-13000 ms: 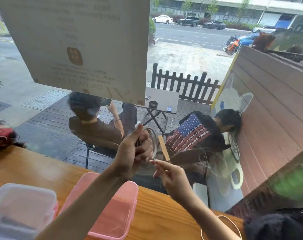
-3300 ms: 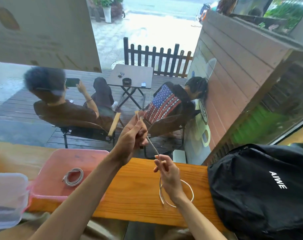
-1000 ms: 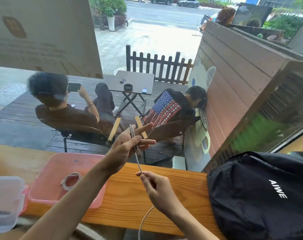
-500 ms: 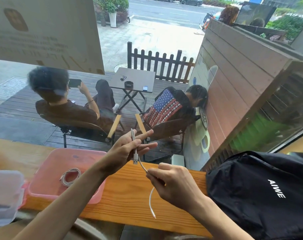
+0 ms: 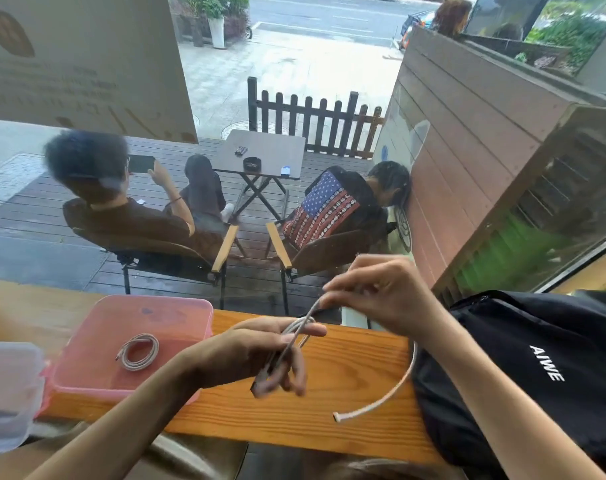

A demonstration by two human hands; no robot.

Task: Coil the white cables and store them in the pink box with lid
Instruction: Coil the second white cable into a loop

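- Left hand [image 5: 260,355] low over wooden counter [image 5: 329,403]; fingers curled shut around a few folded strands of white cable [image 5: 296,336], index finger laid across the loop top, one connector end sticking out below the fist (blurred)
- Free tail of the same cable arcs right and down, its tip hanging near the counter's front edge, beside black bag [image 5: 537,368]
- Right hand [image 5: 381,296] above and right of left; thumb and forefinger pinched on the strand running up from the loops, other fingers loosely spread
- Pink box [image 5: 177,306] open on counter, left of hands; coiled cable [image 5: 139,351] lies flat inside
- Clear lid [image 5: 7,393] at far left, touching the box edge
- Beyond: window, people seated outside
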